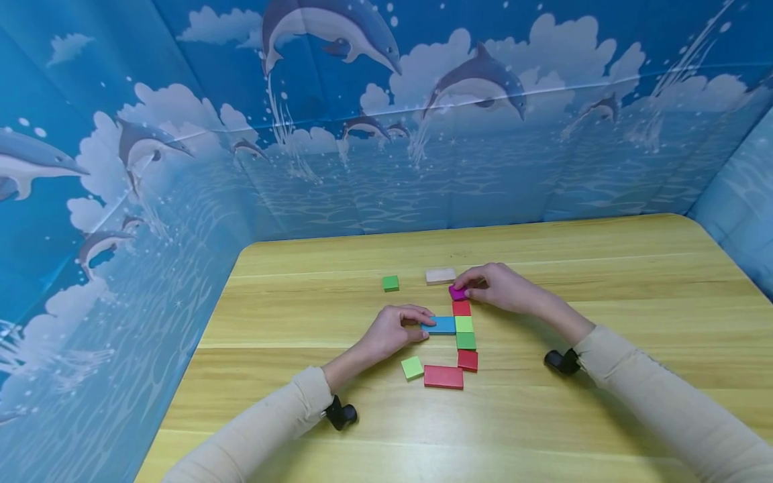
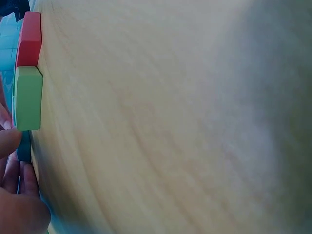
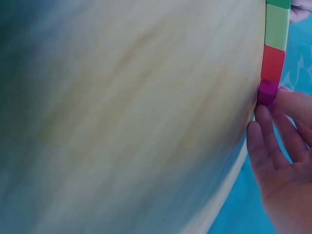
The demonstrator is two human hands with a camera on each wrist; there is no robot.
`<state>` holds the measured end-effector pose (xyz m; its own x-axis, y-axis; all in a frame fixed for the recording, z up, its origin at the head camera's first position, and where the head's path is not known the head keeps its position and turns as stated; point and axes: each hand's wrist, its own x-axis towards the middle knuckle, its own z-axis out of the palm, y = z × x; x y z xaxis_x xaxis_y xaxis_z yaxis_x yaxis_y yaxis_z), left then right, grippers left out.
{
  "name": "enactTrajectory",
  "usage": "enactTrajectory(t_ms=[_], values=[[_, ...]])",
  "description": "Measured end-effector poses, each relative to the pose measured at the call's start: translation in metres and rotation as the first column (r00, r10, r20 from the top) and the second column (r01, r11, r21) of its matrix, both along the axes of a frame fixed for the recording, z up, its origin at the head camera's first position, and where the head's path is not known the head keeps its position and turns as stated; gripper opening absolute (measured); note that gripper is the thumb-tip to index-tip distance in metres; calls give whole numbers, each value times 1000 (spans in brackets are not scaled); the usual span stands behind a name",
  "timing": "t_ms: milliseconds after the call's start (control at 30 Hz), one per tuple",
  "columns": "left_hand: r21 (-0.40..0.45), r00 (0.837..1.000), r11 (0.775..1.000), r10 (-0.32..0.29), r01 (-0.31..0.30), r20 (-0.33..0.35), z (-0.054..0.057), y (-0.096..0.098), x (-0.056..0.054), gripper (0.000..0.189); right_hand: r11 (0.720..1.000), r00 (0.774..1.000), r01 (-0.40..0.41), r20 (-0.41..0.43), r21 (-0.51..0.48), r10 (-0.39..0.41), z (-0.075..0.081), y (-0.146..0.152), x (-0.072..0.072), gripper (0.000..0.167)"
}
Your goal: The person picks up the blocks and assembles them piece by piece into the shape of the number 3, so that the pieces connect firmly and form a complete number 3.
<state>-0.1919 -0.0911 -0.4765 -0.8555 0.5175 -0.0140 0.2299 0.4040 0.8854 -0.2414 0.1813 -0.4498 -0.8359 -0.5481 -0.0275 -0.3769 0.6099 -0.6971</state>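
My right hand [image 1: 500,287] pinches a small magenta block [image 1: 457,293] at the far end of a column of blocks. Below it in the column come a red block [image 1: 461,308], a light green block [image 1: 464,324], a green block [image 1: 466,341] and another red block [image 1: 468,360]. A long blue block [image 1: 443,325] reaches left from the light green one, and my left hand [image 1: 394,331] grips its left end between thumb and fingers. In the right wrist view the magenta block [image 3: 267,91] sits right at the red block [image 3: 273,63].
A long red block [image 1: 443,377] and a loose light green block [image 1: 413,368] lie nearer me. Farther back are a green block [image 1: 390,283] and a pale long block [image 1: 440,276]. The wooden table [image 1: 604,268] ends at a dolphin-print curtain [image 1: 483,174].
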Motion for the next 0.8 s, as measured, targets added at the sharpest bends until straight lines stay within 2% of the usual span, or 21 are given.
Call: enactTrajectory(t_ms=[267,600,800], values=[[8,1000,1000,11,-11,19,0,0,1,19,1000,1000,0,-11,16,0,0,-3,2,24],[2,1000,1000,9,-9,6,2,0,2,19,1000,1000,-4,-17,27,4,1,-5,4,25],[5,1000,1000,12,-12,13,2,1,2,19,1000,998,-6,-62,-1,6,2,-2,5,25]])
